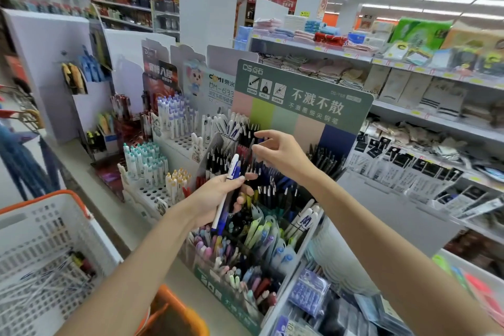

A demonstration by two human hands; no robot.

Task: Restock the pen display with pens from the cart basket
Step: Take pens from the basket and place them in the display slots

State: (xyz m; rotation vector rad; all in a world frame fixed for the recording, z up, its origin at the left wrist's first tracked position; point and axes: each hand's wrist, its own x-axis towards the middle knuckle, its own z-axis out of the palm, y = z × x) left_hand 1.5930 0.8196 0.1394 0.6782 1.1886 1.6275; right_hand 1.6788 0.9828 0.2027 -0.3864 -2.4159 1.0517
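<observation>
A: risks from here?
B: main one imo: white-blue pen [234, 168] ends up in the wrong slot. Pen display [301, 95] is packed w/ mixed stock, and the right hand [281, 157] is over the dark pens [246, 139], not the matching white-blue ones [231, 127] just beside them on the top tier. Second: rows are crammed, so pushing one more in could tip or pop out neighbours

A: drop risk?
B: some. Left hand [218, 196] grips the pen around mid-barrel, cap end sticking up and tilted right, tip end hanging below the palm, so a bump on the rows could lever it loose. Poss more than one pen in that grip, too blurred to tell

A: ok, poses
B: L arm comes in from bottom left, fingers curled round the barrel, held in front of the display's mid rows. R arm comes in from bottom right, reaching higher & further back. Its fingers are spread apart and loosely bent, index + thumb nearest the dark pens, nothing between them afaict. Touching them or just short, can't tell

A: where's the stock?
B: one in L hand as said. Spare pens [43, 281] lie in the cart basket [79, 200], white w/ orange rim, bottom left, well apart from both hands. Several in there, so I'd judge the task mid-way at best
</observation>
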